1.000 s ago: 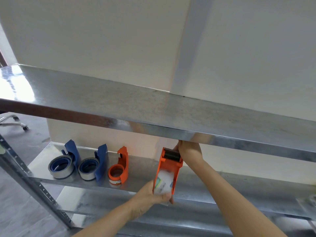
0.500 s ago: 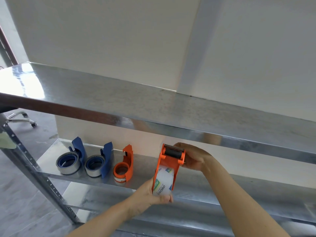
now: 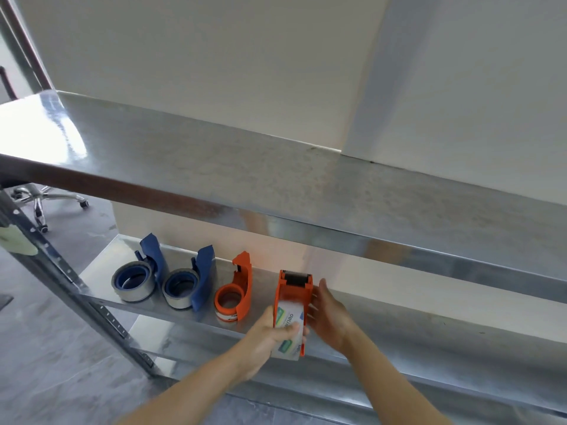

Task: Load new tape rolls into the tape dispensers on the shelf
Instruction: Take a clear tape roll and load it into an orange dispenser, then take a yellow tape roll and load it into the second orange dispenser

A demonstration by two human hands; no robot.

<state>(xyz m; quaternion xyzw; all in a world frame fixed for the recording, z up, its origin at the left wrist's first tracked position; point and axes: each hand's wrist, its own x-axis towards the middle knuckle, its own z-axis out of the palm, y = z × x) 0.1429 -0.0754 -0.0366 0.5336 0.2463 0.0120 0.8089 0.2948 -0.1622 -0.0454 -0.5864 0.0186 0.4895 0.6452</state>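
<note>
You have four tape dispensers in sight: two blue, two orange. The one to steer by is the held orange dispenser (image 3: 294, 289), standing on end over the front part of the lower shelf (image 3: 414, 320), roller end up.

Just left of it the second orange dispenser (image 3: 234, 294) lies on that shelf with a roll in its ring. Further left sit the two blue ones, the nearer blue dispenser (image 3: 185, 286) and the farther blue dispenser (image 3: 136, 279), each with a grey roll. That makes four rolls, counting the tape roll (image 3: 288, 328) with the green and white label seated in the lower half of the held dispenser.

Two hands are at work. Your left hand (image 3: 265, 338) comes in from the left of the held dispenser, its fingers (image 3: 291, 328) curled over the labelled roll and grasping it. Your right hand (image 3: 329, 314) lies along the dispenser's right side, fingers released and fairly straight, pressed flat against the orange wall.

Above the held dispenser runs one upper shelf (image 3: 276, 179).

Against half a second ago, your right hand has left the roller end, where it was cupped round the top, and dropped to the side wall. A second ago the dispenser's top was right up at the upper shelf's front edge; now it stands clear below it. The three dispensers to its left have not moved.
</note>
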